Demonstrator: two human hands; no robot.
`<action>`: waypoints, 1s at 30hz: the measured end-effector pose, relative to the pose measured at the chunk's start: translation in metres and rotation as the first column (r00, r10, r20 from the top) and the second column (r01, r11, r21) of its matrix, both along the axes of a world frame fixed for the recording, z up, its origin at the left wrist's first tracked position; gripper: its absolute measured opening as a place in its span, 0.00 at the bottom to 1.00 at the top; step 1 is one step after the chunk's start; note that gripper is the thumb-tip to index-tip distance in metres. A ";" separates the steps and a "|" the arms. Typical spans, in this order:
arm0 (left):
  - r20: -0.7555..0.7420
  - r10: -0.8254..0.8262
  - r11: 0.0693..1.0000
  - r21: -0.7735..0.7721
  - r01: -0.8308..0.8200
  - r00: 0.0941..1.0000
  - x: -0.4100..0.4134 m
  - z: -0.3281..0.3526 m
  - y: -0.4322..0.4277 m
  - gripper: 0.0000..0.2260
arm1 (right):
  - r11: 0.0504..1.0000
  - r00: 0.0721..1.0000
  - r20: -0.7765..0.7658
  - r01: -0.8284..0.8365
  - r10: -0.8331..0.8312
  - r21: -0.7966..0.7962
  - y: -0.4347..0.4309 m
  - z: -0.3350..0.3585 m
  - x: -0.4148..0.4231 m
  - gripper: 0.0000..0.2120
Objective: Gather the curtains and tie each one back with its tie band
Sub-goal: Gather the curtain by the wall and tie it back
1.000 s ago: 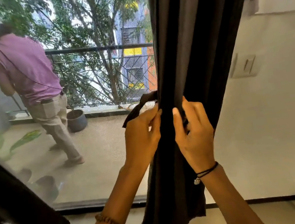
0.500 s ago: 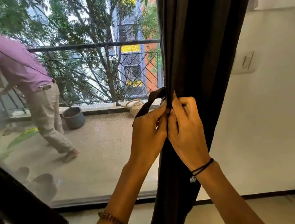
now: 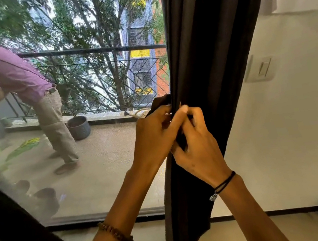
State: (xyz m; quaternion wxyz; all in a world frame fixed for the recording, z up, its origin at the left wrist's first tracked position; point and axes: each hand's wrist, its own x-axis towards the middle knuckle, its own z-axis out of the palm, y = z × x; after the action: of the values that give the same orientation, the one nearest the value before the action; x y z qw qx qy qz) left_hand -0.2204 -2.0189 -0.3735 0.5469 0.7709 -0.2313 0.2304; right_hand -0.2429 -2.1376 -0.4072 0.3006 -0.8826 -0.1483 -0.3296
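Note:
A dark brown curtain point(image 3: 206, 33) hangs bunched at the right of the glass door, narrowing where my hands meet. The matching dark tie band point(image 3: 160, 101) loops out just above my left hand. My left hand point(image 3: 154, 134) pinches the band against the curtain's left edge. My right hand point(image 3: 197, 145) curls its fingers round the gathered fabric and band, thumb pressed to my left fingers. A second dark curtain point(image 3: 12, 222) slants across the lower left corner.
A person in a pink shirt point(image 3: 12, 76) bends over on the balcony behind the glass, near a grey pot point(image 3: 78, 127) and a railing point(image 3: 90, 51). A wall switch point(image 3: 260, 69) sits on the white wall at right.
My hands have come together at the curtain's edge, fingers now interlocked over the tie band. The view has shifted slightly and the person outside has bent further left.

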 end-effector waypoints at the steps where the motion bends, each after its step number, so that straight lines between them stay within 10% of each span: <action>1: 0.005 0.036 0.999 0.018 -0.036 0.999 0.003 0.000 0.000 0.09 | 1.000 1.000 -0.014 -0.002 0.002 -0.005 -0.004 0.001 0.000 0.29; 8: 0.057 0.167 0.981 0.094 -0.172 0.984 0.021 -0.004 0.011 0.19 | 0.905 0.905 0.279 0.206 -0.320 0.372 -0.032 0.012 0.003 0.18; 12: 0.046 0.217 0.973 0.065 -0.219 0.975 0.025 -0.004 0.014 0.16 | 0.858 0.945 0.006 0.293 -0.326 0.423 -0.042 0.015 0.030 0.34; 19: 0.092 0.413 0.898 0.121 -0.422 0.906 0.046 -0.002 0.048 0.15 | 0.735 0.839 0.162 0.342 -0.520 0.585 -0.086 0.009 0.040 0.08; 30: 0.072 0.315 0.945 0.069 -0.320 0.946 0.035 -0.010 0.026 0.10 | 0.958 0.923 0.309 0.161 -0.232 0.237 -0.037 0.000 0.026 0.11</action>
State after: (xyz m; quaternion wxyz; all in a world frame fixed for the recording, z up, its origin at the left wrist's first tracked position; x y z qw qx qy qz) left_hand -0.1853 -1.9931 -0.3833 0.4642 0.8122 -0.1292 0.3289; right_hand -0.2169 -2.1745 -0.4072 0.3266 -0.7884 -0.0723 -0.5163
